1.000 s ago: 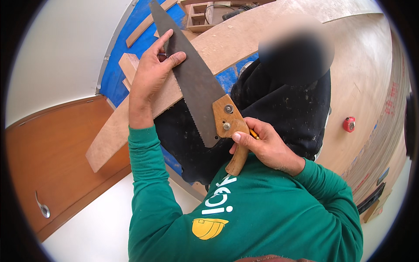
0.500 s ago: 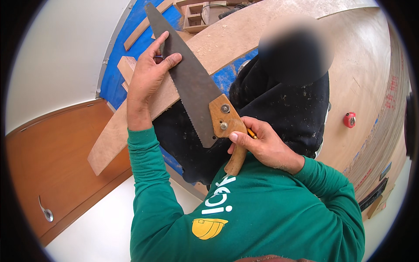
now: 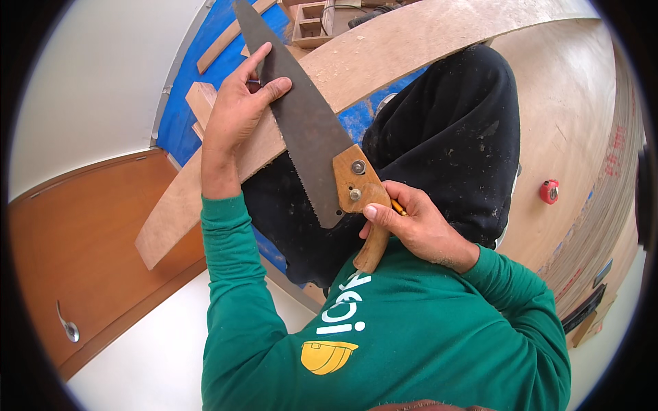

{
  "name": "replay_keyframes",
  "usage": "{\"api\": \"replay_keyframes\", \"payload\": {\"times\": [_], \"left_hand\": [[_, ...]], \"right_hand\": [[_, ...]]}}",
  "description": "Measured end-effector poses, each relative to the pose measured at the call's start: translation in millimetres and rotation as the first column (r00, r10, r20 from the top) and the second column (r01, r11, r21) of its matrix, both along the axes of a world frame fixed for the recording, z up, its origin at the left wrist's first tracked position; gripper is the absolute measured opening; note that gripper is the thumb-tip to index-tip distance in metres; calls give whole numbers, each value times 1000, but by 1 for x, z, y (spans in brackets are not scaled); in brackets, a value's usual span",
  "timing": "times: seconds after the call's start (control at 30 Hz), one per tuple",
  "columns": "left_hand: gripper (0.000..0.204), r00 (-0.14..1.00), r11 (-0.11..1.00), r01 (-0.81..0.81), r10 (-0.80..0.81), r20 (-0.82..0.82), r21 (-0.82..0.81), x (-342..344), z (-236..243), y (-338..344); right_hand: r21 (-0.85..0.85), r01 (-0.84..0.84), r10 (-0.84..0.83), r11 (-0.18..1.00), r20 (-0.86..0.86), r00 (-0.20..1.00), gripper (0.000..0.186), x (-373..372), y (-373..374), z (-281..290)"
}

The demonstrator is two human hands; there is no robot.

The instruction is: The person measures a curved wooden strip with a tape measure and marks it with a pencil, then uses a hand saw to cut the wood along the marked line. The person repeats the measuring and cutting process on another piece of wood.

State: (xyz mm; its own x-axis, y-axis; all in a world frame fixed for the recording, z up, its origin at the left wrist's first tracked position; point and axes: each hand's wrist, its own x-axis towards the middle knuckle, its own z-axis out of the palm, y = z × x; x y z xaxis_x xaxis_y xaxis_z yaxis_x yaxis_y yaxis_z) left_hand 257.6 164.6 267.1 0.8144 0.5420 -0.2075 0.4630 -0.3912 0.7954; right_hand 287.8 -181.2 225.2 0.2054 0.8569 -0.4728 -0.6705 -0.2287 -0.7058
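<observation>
A handsaw (image 3: 308,113) with a dark grey blade and a wooden handle lies slantwise across the middle, its tip pointing to the far left. My left hand (image 3: 236,113) pinches the blade partway along, thumb on its upper face and forefinger by the toothed edge; the other fingers are partly hidden. My right hand (image 3: 428,229) is closed about the wooden handle (image 3: 373,248), thumb on top. A yellow pencil (image 3: 398,207) sticks out between that hand and the handle. Two round metal fasteners hold the handle to the blade.
Under the saw a long plywood strip (image 3: 168,219) crosses my leg. Another board (image 3: 384,51), with sawdust, runs behind my bent knee. A red tape measure (image 3: 549,192) sits on plywood at right. Blue sheeting (image 3: 179,127) covers the floor; a brown door (image 3: 89,253) is at left.
The saw and both hands have shifted very slightly in the picture, the blade tip a little upward. Both hands keep the same hold on the saw.
</observation>
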Motion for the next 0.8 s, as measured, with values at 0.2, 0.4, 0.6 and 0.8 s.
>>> {"api": "replay_keyframes", "payload": {"times": [0.2, 0.4, 0.6, 0.8], "left_hand": [[85, 1000, 1000, -11, 11, 21, -4, 0, 0, -4], [79, 1000, 1000, -8, 8, -8, 8, 3, -1, -3], [77, 1000, 1000, -14, 14, -12, 17, 2, 1, -4], [85, 1000, 1000, -4, 4, -7, 0, 0, 5, -5]], "right_hand": [[3, -19, 19, 1000, -5, 1000, 48, 1, 0, -3], [-1, -31, 31, 1000, -10, 999, 49, 4, -2, -5], [0, -11, 11, 1000, -15, 1000, 47, 4, 0, -2], [-9, -5, 5, 1000, -12, 1000, 48, 0, 0, -2]]}}
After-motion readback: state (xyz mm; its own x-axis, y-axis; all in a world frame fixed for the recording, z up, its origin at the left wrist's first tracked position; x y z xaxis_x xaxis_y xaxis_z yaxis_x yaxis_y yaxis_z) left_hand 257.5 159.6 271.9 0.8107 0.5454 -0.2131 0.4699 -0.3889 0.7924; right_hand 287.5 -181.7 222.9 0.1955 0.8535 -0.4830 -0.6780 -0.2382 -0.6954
